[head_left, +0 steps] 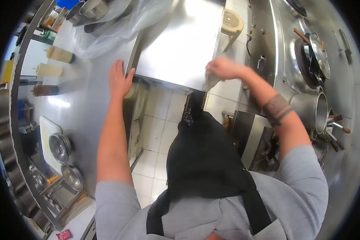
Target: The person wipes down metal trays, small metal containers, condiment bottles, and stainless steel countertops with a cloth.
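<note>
My left hand (121, 79) rests on the edge of the steel counter (96, 86), thumb apart from the fingers, holding nothing. At the right edge of a shiny steel surface (178, 44), my right hand (224, 68) is closed on a greyish cloth (211, 81) that hangs down past the corner. The hand and cloth are slightly blurred, and part of the cloth is hidden in the grip. A clear plastic sheet (120, 30) lies on the counter beyond my left hand.
Several squeeze bottles (49, 70) and metal bowls (59, 147) stand on the left counter; more pans (94, 9) sit at the back. A plastic stool (232, 21) is beyond my right hand. Along the right are a large pot (310, 110) and a lidded pan (319, 56).
</note>
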`<state>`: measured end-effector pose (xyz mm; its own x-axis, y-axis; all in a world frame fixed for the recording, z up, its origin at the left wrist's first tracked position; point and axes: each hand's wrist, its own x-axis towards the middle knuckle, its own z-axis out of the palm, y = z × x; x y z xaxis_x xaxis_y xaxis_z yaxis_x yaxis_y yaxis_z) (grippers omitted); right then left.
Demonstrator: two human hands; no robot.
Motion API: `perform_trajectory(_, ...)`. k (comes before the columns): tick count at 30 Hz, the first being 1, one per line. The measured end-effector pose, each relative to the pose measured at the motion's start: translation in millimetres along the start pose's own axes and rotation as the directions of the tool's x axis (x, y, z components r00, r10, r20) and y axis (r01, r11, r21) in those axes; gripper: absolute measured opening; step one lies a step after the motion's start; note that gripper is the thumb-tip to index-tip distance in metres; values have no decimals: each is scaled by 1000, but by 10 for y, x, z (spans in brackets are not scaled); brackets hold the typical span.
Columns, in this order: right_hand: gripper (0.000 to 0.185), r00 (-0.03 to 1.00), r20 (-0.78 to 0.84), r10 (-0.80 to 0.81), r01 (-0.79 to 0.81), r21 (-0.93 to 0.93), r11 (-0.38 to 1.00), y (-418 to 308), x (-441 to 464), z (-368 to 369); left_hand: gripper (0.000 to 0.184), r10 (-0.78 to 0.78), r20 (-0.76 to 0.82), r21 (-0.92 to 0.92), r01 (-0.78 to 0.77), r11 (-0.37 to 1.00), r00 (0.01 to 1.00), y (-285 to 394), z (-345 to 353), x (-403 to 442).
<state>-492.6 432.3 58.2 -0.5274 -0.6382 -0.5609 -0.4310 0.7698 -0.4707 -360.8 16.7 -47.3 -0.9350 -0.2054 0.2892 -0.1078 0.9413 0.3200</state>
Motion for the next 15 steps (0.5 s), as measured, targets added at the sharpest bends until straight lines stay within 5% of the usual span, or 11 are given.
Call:
perform_trajectory(3, 40, 894, -439, 88, 7, 210, 978, 170, -570, -463, 63, -2, -22, 45, 3, 999, 1000, 20, 19, -1)
perform_trajectory(5, 36, 724, -687, 67, -44, 50, 998, 148, -863, -677, 63, -2, -23, 53, 3, 999, 1000, 4, 37, -4)
perform_trajectory(7, 36, 206, -977, 49, -56, 38, 998, 521, -619, -316, 63, -15, -38, 63, 17, 998, 999, 17, 40, 22)
perform_trajectory(9, 38, 549, -803, 232, -330, 47, 943, 1604, -230, 147, 62, -27, -18, 83, 28, 996, 999, 57, 3, -6)
perform_trajectory(10, 40, 429, -816, 386, -397, 214, 893, 1673, -258, 236, 62, -19, -38, 87, 22, 996, 999, 41, -9, 76)
perform_trajectory(11, 40, 424, -826, 371, -387, 206, 899, 1604, -285, 163, 62, 1, -50, 77, 3, 997, 999, 22, 5, 87)
perform_trajectory(13, 42, 239, -871, 429, -237, 376, 896, 1495, -424, 175, 61, 3, -29, 69, -1, 998, 1000, -3, 28, -39)
perform_trajectory(15, 42, 245, -831, 500, -115, 487, 866, 1356, -511, 136, 60, 8, -37, 44, -7, 999, 999, 36, -5, 23)
